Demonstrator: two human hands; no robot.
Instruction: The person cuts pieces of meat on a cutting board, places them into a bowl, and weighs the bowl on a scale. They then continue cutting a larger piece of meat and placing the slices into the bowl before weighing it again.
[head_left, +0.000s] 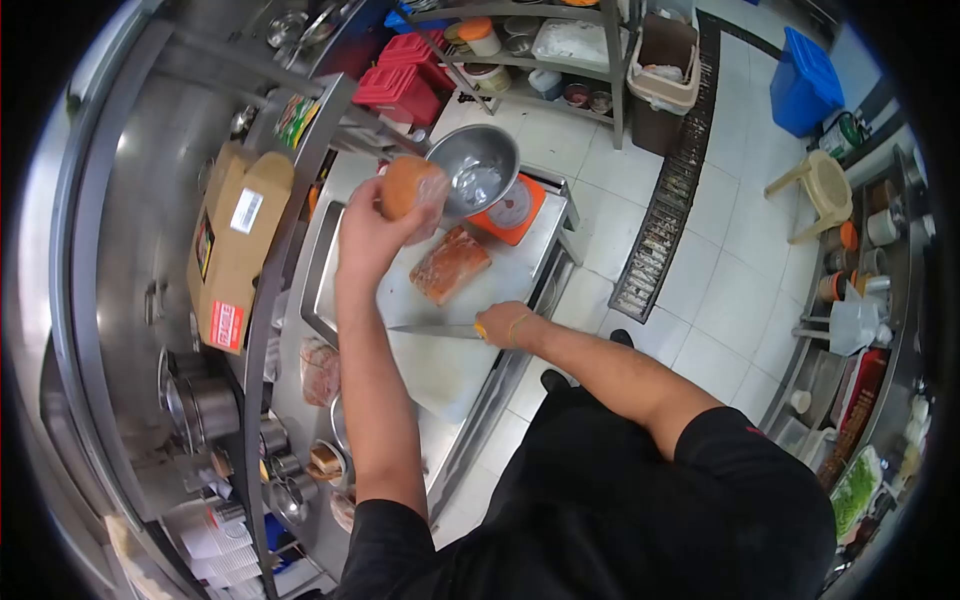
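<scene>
My left hand (370,235) is wrapped round a thick orange-pink piece of meat (408,187), raised close to the metal bowl. In my right hand (508,325) is a knife (435,330) with a yellow handle. Its blade points left, low over the white cutting board (425,375). A larger slab of meat (450,265) lies on the board between the two hands, with a browned surface. Beyond the slab, the steel bowl (475,170) sits tilted on an orange dial scale (512,212).
Along the table's left side lies a wrapped meat piece (320,372). A cardboard box (235,245) and steel pots (203,410) stand on the left shelving. A bin (663,80), a floor drain (665,210) and a plastic stool (815,195) are farther right.
</scene>
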